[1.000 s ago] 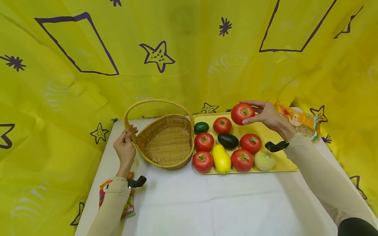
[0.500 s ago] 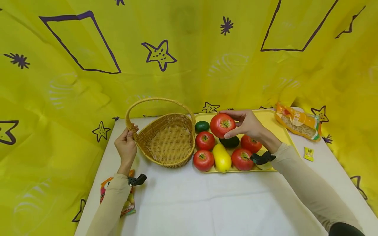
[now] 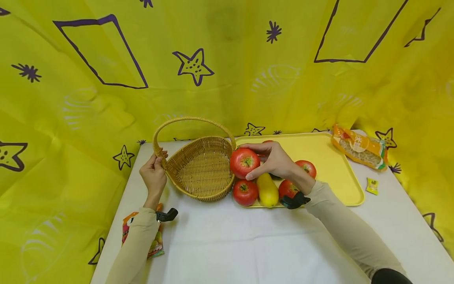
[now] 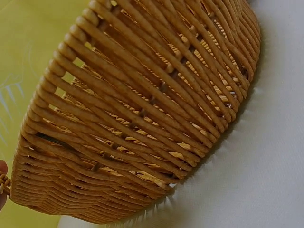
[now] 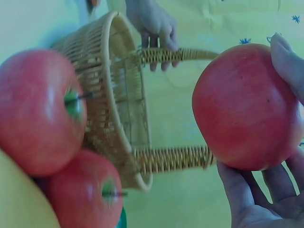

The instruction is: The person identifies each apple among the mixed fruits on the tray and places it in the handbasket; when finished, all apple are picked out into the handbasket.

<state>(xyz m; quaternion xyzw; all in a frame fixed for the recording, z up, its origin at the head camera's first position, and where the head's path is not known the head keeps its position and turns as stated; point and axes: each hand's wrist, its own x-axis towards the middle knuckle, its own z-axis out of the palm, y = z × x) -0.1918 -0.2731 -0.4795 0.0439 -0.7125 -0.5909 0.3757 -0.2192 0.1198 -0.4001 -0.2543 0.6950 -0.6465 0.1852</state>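
Gripping red apple point(image 3: 244, 163), right hand point(image 3: 274, 159), left packet point(image 3: 156, 246) partly hidden

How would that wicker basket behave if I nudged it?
The basket is probably light, since its weave has open gaps. It looks fairly stiff, its rim forming an even curve. Pushed by its tall, arched handle, it might tip.

Left of the right hand's point(image 3: 274, 159) grip, the basket point(image 3: 203, 170) is standing on the table point(image 3: 220, 244), its handle point(image 3: 193, 118) rising between both grips. The held apple point(image 3: 244, 162) is hovering above the left end of the tray point(image 3: 319, 154). Before that grip, a second apple point(image 3: 245, 193) is lying on the tray, another fruit point(image 3: 267, 192) just right of it. Farther right, a bag point(image 3: 360, 146) is lying beside the tray, a sachet point(image 3: 372, 185) before it. Before the left hand's point(image 3: 154, 173) grip, a packet point(image 3: 156, 246) is lying partly beneath the sleeve point(image 3: 136, 244).
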